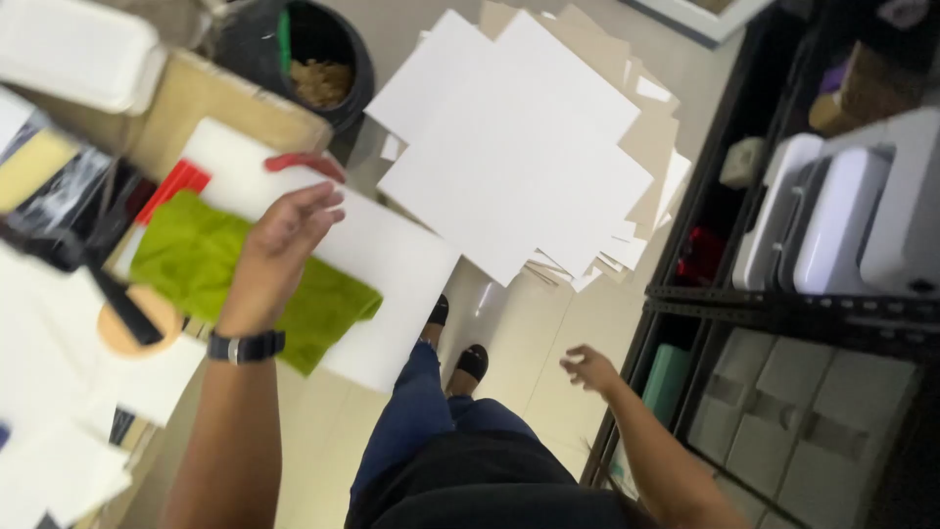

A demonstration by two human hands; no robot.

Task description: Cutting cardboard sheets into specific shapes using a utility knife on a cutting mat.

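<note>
In the upper left of the frame a white foam container (73,49) sat on a tan cardboard box (211,113), and below it, at the left edge, lay a dark plastic-wrapped package with a yellow panel (39,167). A red strip (174,186) showed beside a large white board (377,269) that slanted from the upper left toward the centre, with a green cloth (211,264) spread over its lower left part. A round tan disc (132,323) and loose white sheets (59,392) filled the lower left. A black bin (323,59) holding brown scraps stood at the top, left of centre, and a fanned stack of white and tan boards (519,147) covered the floor at upper centre. On the right, a black metal shelf (783,309) carried white and grey machines (842,216), a small red thing (700,255), a green roll (666,377) and grey boxes (783,411). The left hand (284,240), with a black watch (245,346) on its wrist, reached up from the lower left, its fingers loosely extended and resting at the upper edge of the white board just above the green cloth; whether it gripped the board could not be told. The right hand (590,370), lower right of centre, hung free with fingers loosely curled, holding nothing, near the shelf's front edge and above the pale floor (534,333).
</note>
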